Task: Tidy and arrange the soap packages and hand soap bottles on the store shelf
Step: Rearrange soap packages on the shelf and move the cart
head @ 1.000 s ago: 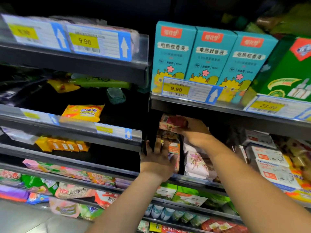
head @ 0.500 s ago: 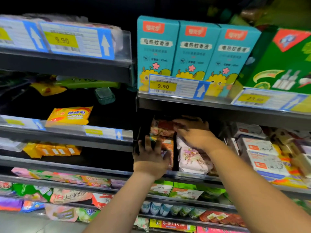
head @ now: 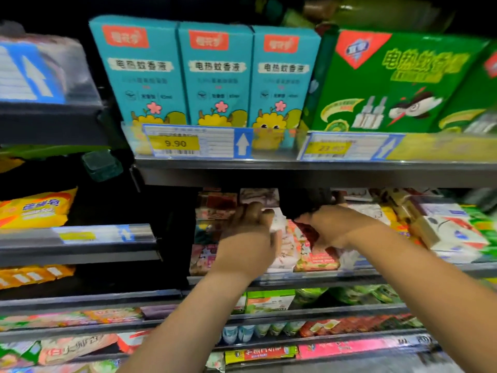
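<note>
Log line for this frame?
left hand grips pale soap package | right hand on red soap package, grip unclear

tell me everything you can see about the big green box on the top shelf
The green box looks like a cardboard carton. It has blurred yellow lettering, a red triangular badge at its top left corner, and a picture of two small refill bottles beside a cartoon mosquito. It stands upright on the upper shelf, front facing out, just right of three teal boxes. Its bottom edge is hidden behind the rail holding a yellow price tag.
</note>
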The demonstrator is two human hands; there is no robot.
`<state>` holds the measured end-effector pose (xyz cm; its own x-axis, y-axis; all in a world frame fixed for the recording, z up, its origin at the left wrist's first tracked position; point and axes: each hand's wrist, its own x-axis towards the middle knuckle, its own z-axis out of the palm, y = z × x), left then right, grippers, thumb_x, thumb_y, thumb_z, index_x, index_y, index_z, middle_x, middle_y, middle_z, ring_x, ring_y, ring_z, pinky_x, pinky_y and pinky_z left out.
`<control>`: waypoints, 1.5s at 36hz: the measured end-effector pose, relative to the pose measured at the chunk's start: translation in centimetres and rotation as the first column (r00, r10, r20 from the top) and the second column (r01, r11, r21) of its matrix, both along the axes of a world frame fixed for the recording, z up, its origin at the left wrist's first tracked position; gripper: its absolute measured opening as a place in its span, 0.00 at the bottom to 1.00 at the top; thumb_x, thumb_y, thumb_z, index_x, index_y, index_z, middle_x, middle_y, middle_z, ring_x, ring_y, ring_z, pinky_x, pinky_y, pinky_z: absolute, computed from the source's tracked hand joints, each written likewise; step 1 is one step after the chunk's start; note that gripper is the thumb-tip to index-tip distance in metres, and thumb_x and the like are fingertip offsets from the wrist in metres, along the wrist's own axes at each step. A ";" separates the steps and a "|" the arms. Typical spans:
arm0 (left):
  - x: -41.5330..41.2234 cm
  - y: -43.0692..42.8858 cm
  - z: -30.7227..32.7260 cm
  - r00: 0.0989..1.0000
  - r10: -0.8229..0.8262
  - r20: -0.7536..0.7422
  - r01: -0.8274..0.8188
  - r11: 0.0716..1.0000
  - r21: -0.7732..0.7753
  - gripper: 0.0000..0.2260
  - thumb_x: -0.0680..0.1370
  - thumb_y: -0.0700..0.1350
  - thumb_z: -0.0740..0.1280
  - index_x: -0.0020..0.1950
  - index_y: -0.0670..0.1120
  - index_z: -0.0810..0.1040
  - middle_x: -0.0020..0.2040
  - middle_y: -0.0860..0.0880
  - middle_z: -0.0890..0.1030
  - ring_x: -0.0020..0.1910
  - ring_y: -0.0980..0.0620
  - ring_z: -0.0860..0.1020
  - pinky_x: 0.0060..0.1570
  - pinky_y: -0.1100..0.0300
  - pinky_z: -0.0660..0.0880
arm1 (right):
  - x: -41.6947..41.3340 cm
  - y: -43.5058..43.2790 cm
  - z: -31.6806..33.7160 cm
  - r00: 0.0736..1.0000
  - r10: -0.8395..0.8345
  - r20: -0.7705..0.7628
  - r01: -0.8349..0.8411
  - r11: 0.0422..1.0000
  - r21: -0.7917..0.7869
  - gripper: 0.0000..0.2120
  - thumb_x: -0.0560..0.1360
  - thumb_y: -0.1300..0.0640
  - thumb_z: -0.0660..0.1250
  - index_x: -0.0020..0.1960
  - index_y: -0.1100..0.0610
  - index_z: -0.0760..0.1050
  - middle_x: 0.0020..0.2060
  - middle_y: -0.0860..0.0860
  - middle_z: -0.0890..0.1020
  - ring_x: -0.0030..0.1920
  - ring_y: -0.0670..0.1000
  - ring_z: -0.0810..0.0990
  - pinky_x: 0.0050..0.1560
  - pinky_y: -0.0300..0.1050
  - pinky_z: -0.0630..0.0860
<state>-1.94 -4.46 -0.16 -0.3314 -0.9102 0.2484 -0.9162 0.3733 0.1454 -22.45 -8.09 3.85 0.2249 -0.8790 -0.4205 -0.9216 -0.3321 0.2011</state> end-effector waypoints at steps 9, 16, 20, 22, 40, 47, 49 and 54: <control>-2.1 -1.1 -4.1 0.992 -0.097 0.080 0.099 0.995 -0.029 0.30 0.76 0.59 0.54 0.68 0.42 0.78 0.67 0.43 0.78 0.68 0.42 0.75 0.69 0.43 0.62 | 0.1 0.1 0.4 0.991 -0.135 0.026 0.132 0.988 0.073 0.48 0.69 0.44 0.77 0.80 0.49 0.54 0.61 0.51 0.81 0.56 0.53 0.82 0.47 0.43 0.70; -2.3 -1.3 -4.2 0.995 -0.102 0.017 0.103 0.993 -0.062 0.29 0.76 0.58 0.55 0.66 0.41 0.79 0.67 0.42 0.78 0.68 0.44 0.76 0.67 0.46 0.69 | -0.4 -0.2 -0.6 0.992 -0.111 0.056 0.113 0.993 -0.024 0.45 0.65 0.42 0.79 0.75 0.51 0.63 0.63 0.51 0.79 0.62 0.55 0.77 0.50 0.46 0.72; -2.3 -1.4 -4.7 0.993 -0.117 -0.005 0.116 0.987 -0.112 0.28 0.77 0.57 0.55 0.68 0.40 0.78 0.69 0.41 0.76 0.69 0.43 0.74 0.69 0.45 0.66 | -0.7 -0.4 -1.0 0.991 -0.110 0.073 0.114 0.992 -0.058 0.43 0.64 0.41 0.79 0.72 0.51 0.65 0.60 0.51 0.80 0.61 0.55 0.78 0.48 0.46 0.68; -2.2 -1.4 -4.7 0.993 -0.116 0.005 0.116 0.986 -0.117 0.28 0.77 0.57 0.55 0.68 0.40 0.78 0.69 0.41 0.76 0.70 0.42 0.74 0.70 0.44 0.64 | -0.8 -0.4 -1.1 0.989 -0.113 0.093 0.119 0.991 -0.064 0.43 0.63 0.42 0.80 0.72 0.50 0.64 0.60 0.51 0.80 0.61 0.56 0.78 0.49 0.47 0.70; -2.4 -1.5 -4.4 0.995 -0.101 -0.010 0.100 0.991 -0.083 0.27 0.75 0.56 0.57 0.67 0.43 0.79 0.69 0.43 0.77 0.68 0.44 0.75 0.67 0.46 0.70 | -1.9 -0.4 -1.2 0.938 -0.116 0.327 0.161 0.980 -0.113 0.27 0.72 0.47 0.74 0.69 0.45 0.72 0.57 0.48 0.82 0.57 0.53 0.80 0.46 0.42 0.68; -1.7 -1.7 -3.6 0.985 -0.108 -0.136 0.124 0.986 0.112 0.23 0.76 0.63 0.54 0.61 0.53 0.78 0.63 0.50 0.79 0.64 0.48 0.76 0.64 0.54 0.74 | -3.6 1.9 1.1 0.768 -0.153 0.621 0.288 0.950 -0.122 0.24 0.74 0.50 0.73 0.69 0.45 0.73 0.56 0.46 0.81 0.50 0.46 0.77 0.48 0.37 0.73; -1.5 -1.9 -2.4 0.948 -0.043 -0.315 0.159 0.922 0.354 0.20 0.77 0.67 0.56 0.65 0.60 0.69 0.61 0.56 0.76 0.61 0.54 0.76 0.61 0.58 0.72 | -4.2 3.3 1.7 0.662 -0.151 0.735 0.324 0.941 -0.099 0.23 0.75 0.53 0.74 0.68 0.45 0.73 0.53 0.41 0.80 0.47 0.41 0.77 0.42 0.27 0.70; -1.5 -0.5 1.0 0.877 -0.070 -0.475 0.243 0.918 0.313 0.34 0.78 0.56 0.69 0.74 0.72 0.49 0.52 0.66 0.70 0.52 0.63 0.73 0.48 0.71 0.71 | -5.3 6.7 0.3 0.212 -0.149 0.966 0.437 0.898 0.042 0.24 0.66 0.50 0.79 0.56 0.41 0.73 0.45 0.39 0.81 0.48 0.43 0.83 0.47 0.45 0.80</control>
<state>-3.42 -4.98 0.79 -0.4093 -0.9092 0.0765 -0.6527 0.3504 0.6718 -27.73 -1.36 4.17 0.0312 -0.9969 0.0726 -0.5162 -0.0783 -0.8529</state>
